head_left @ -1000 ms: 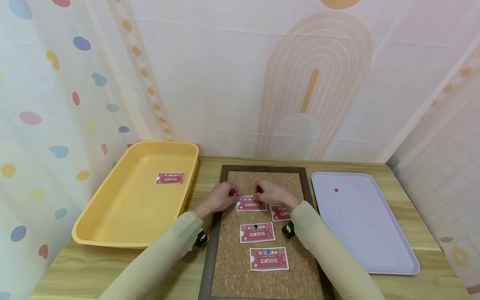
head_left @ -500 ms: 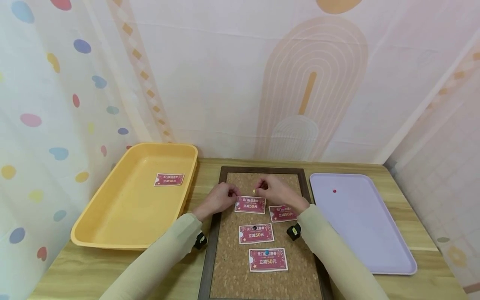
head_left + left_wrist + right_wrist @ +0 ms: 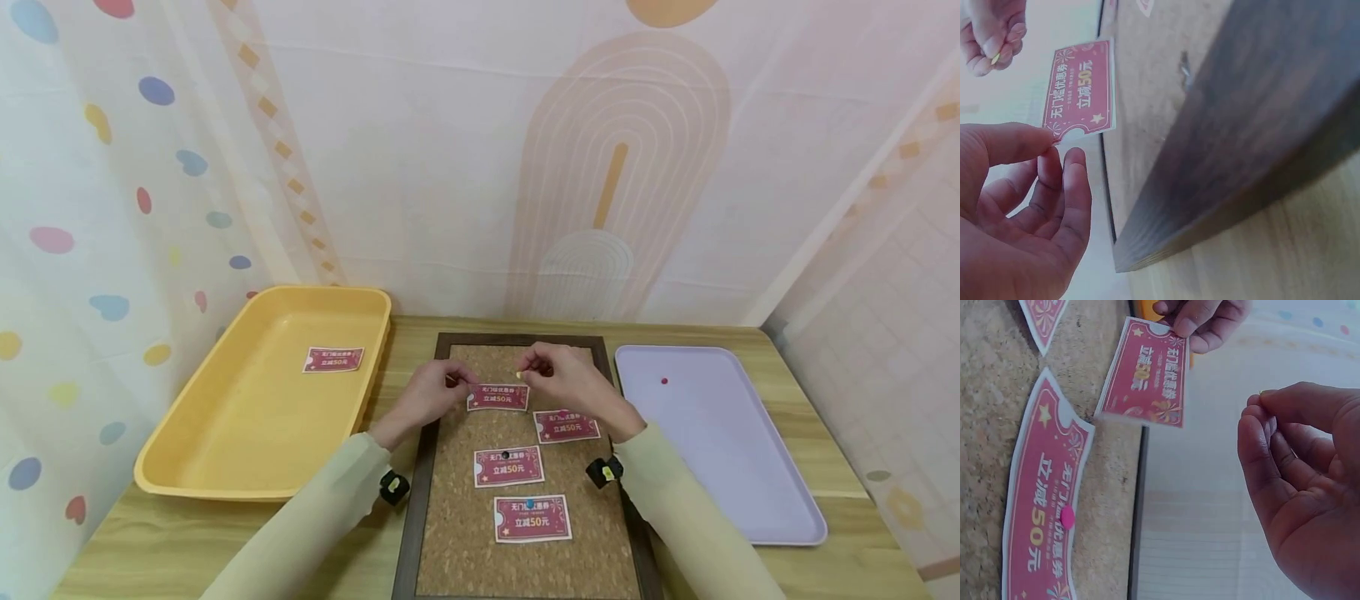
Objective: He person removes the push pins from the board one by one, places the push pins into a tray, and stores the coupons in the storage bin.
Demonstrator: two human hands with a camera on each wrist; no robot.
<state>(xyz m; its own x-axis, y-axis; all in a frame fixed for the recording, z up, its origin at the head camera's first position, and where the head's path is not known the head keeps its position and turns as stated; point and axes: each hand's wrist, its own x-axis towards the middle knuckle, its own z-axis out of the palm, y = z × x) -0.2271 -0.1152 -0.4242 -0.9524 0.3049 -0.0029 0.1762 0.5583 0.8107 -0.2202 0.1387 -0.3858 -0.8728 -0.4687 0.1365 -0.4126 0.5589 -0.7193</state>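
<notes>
My left hand pinches the top left corner of a red coupon between thumb and fingertip. In the left wrist view that coupon stands off the corkboard, tilted. My right hand pinches a small yellow thumbtack, just right of the coupon and apart from it. Three more coupons are fixed to the cork: one with a pink tack at the right, one with a black tack in the middle, and one with a blue tack lowest.
A yellow tray at the left holds one loose coupon. At the right lies a lilac tray with a red tack in it. The board's dark frame rises above the wooden table.
My right hand has drawn back from the coupon, up and to the right, with the yellow thumbtack. The left hand has lifted the coupon so that it tilts off the board.
</notes>
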